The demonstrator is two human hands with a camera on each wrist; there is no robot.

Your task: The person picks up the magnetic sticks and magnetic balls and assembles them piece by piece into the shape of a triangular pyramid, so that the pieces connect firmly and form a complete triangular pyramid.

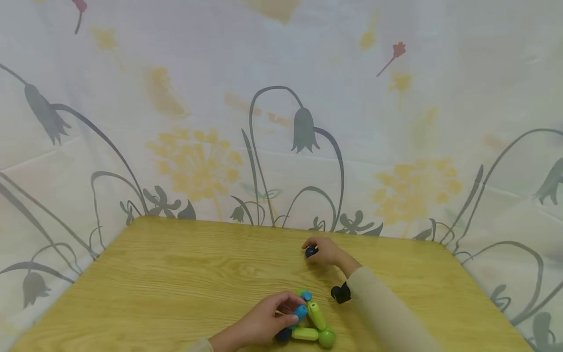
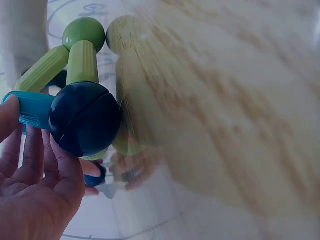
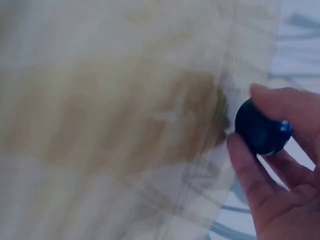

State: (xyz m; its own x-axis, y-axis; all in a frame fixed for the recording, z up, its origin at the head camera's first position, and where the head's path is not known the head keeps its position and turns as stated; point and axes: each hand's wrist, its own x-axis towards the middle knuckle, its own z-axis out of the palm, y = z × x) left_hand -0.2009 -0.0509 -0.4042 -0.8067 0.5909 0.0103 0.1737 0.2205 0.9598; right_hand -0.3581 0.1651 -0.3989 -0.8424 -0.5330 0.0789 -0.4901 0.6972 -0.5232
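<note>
My left hand (image 1: 261,320) pinches a blue rod (image 1: 300,313) between thumb and fingers. This ribbed rod meets a large dark blue ball (image 2: 85,120) in the left wrist view. Light green rods (image 1: 316,316) and a green ball (image 1: 327,337) join the same built shape, low on the table. At its far end sits a smaller light blue piece (image 1: 306,296). Farther back, my right hand (image 1: 327,252) grips a separate dark blue ball (image 3: 261,127) between thumb and fingers. In the right wrist view, that ball appears just above the table surface.
The wood-patterned table (image 1: 176,274) ends at a back edge just beyond my right hand. A pale curtain (image 1: 198,73) printed with flowers hangs behind and around it. Beside my right sleeve (image 1: 387,308) is a black object (image 1: 340,293), perhaps the wrist camera.
</note>
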